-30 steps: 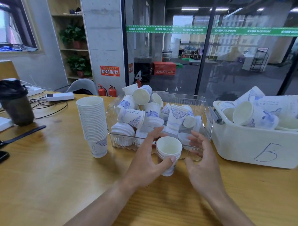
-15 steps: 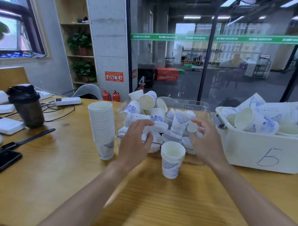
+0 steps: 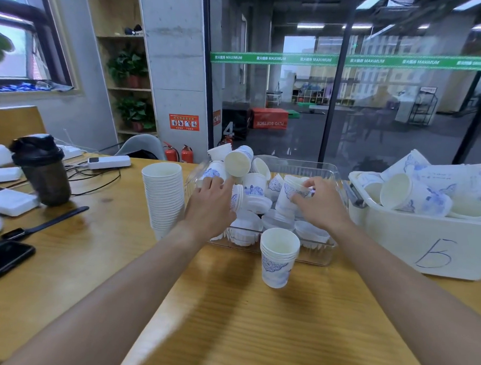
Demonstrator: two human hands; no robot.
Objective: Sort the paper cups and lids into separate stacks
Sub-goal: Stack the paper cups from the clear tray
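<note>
Bare wood of the counter (image 3: 227, 333) fills the near foreground between the two forearms, the widest free stretch in view. Just beyond it a short stack of paper cups (image 3: 279, 255) stands upright, close against the front wall of the clear bin (image 3: 317, 254). To the left a tall stack of cups (image 3: 163, 198) stands just beside the bin's left end, leaving only a narrow gap. On the right a white tub (image 3: 424, 245) marked with a handwritten figure sits nearly touching the bin, heaped with more cups.

Inside the bin, loose cups lie tumbled over white lids (image 3: 245, 226) along the bottom. The left hand (image 3: 209, 205) reaches over the front wall, its fingers curled among the cups at the left; whether they grip one, I cannot tell. The right hand (image 3: 319, 205) pinches the rim of a patterned cup (image 3: 291, 194) near the bin's middle.

Half a second ago both hands were lower and nearer the short stack; now they are deeper in the bin, the right one closed on that cup.

At the far left a dark shaker bottle (image 3: 42, 171) and a phone (image 3: 1, 260) occupy the counter edge.
</note>
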